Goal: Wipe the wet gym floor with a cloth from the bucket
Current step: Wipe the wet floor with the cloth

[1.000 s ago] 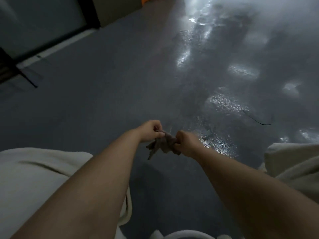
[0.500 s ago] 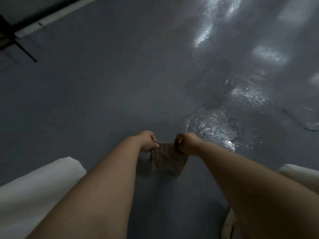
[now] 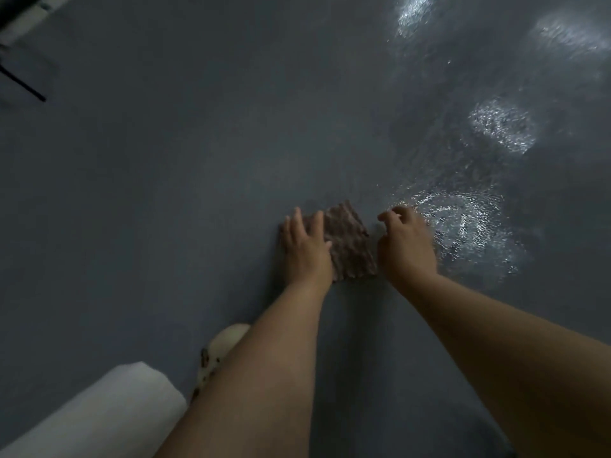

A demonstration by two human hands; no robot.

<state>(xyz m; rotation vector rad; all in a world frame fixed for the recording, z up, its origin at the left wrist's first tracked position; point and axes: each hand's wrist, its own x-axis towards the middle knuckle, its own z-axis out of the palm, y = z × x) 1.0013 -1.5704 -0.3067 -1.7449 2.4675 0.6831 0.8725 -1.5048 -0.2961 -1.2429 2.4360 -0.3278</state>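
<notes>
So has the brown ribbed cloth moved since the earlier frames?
Yes. The brown ribbed cloth went down from hanging between both hands to lying flat on the grey floor, beside the wet patch, under the left hand.

Down in the near left corner a pale, whitish trouser leg (image 3: 99, 414) covers the person's knee. Just beside it, toward the middle, a cream slipper (image 3: 221, 350) with dark spots pokes out on the ground, partly hidden. Off at the far left edge a thin black bar (image 3: 23, 85) slants downward, and in the far left corner a light strip (image 3: 31, 11) runs along a dark edge.
</notes>
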